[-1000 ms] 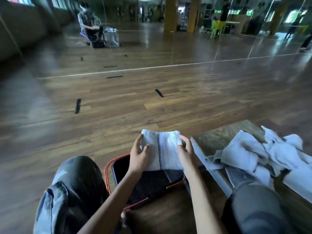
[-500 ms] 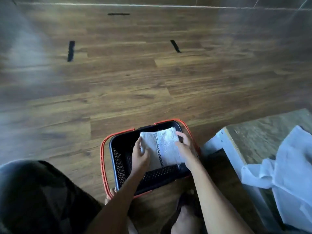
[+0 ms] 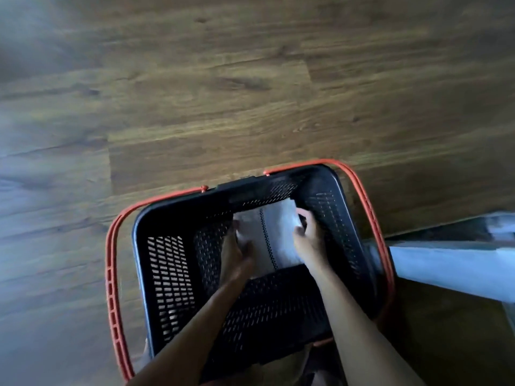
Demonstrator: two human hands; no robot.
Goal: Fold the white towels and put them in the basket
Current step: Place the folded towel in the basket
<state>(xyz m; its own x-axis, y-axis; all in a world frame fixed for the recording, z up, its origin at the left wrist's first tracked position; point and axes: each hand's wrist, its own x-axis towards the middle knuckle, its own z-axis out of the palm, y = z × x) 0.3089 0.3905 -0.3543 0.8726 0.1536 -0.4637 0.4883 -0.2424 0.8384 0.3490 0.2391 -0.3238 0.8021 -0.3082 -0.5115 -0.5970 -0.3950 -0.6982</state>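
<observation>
— White terry, folded into a small rectangle with a dark stitched stripe down the middle: so the folded towel (image 3: 274, 235) is seen from the head view. Where is it held?

— Low inside the black mesh basket (image 3: 139, 232), near its far wall. The left edge is gripped by the left hand (image 3: 237, 254) and the right edge by the right hand (image 3: 309, 240), fingers curled.

— And around it?

— Orange handles (image 3: 111, 274) are laid down outside the rim. A wood floor (image 3: 195, 107) is seen beyond, and a pale bench edge (image 3: 446, 268) just beside the basket's right side. Whether the bottom is touched cannot be told through the blur.
</observation>
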